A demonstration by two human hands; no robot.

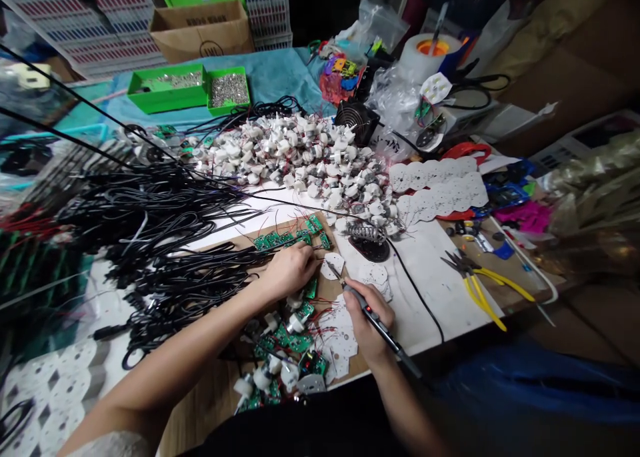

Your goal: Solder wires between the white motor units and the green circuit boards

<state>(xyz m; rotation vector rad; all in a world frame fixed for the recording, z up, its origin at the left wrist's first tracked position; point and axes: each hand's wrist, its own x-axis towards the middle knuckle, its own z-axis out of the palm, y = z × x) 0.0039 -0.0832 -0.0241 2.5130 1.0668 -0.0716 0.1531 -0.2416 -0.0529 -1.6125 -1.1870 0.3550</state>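
Observation:
My right hand [370, 310] is wrapped round a soldering iron [375, 324] with a small red display on its dark handle. The iron's tip points at a small rounded white circuit board [332, 265] on the brown work board. Just left of that piece is my left hand [293, 268], its fingers pinched together; what they hold, if anything, is hidden. Small green circuit boards [285, 239] lie just beyond the left hand. Nearer my body, more green boards with white motor-like parts [296, 322] and thin red wires lie beside flat white boards [340, 334].
Black cables [170, 210] cover the left. Behind is a heap of white motor-like parts [300, 150]. A soldering iron stand [369, 240] and yellow-handled pliers [480, 284] lie to the right. Green trays [167, 104] hold small metal pieces at the back.

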